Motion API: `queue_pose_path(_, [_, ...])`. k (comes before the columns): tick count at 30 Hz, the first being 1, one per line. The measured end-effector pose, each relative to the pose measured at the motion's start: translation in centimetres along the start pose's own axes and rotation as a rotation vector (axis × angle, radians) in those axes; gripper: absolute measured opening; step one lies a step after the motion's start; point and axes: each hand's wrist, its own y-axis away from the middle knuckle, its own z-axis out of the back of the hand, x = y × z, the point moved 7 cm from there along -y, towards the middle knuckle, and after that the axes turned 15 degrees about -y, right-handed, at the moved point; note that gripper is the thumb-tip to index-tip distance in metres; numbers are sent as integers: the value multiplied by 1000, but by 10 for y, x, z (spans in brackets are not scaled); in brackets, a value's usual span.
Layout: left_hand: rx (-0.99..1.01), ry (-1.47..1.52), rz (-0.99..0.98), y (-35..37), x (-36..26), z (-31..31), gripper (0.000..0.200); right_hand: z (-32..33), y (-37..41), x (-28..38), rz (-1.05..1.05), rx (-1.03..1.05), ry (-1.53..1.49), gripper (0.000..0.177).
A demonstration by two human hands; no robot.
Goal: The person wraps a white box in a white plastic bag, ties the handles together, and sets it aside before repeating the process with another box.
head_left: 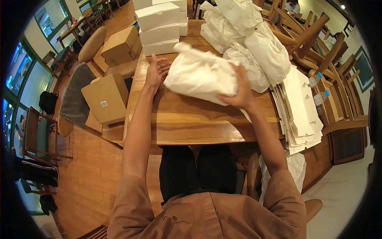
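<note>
A white wrapped bundle (201,75), slightly blurred, is tilted above the wooden table (191,127). My right hand (240,89) grips its right end, thumb on the near side and fingers behind. At its left end my left hand (158,71) has its fingers spread, close beside the bundle, and holds nothing. Behind the left hand stand stacked white boxes (159,36). White wrapped bags (266,51) are piled at the back right of the table.
Flat white cartons (298,107) lie stacked at the right edge, near plastic bottles (320,97). Brown boxes (105,99) rest on chairs at the left. Wooden chairs (338,59) crowd the far right. A white bag (294,167) hangs below the table's right side.
</note>
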Motion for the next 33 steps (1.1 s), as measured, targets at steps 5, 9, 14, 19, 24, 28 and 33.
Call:
queue_pose_path(5, [-6,-264,-2,1,0,-5,56,114,-5,39,138,-446,-69,100])
queue_pose_path(9, [7,-421,-34,5,-4,-11,46,218,-33,51,124,-610,53,77])
queue_pose_path(14, [3,-466,-38,3,-1,-11,40,265,-52,15,46,-628,167,85])
queue_pose_path(19, [10,-457,-52,5,-3,-12,37,262,-39,-20,-36,-581,304,88])
queue_pose_path(24, [14,-456,-44,7,-6,-13,35,258,-26,-45,-31,-577,217,85])
queue_pose_path(28, [28,-427,-62,6,-5,-13,33,241,-19,-29,4,-523,363,83])
queue_pose_path(33, [37,-436,-58,5,-3,-13,33,235,-14,-31,-18,-487,430,80])
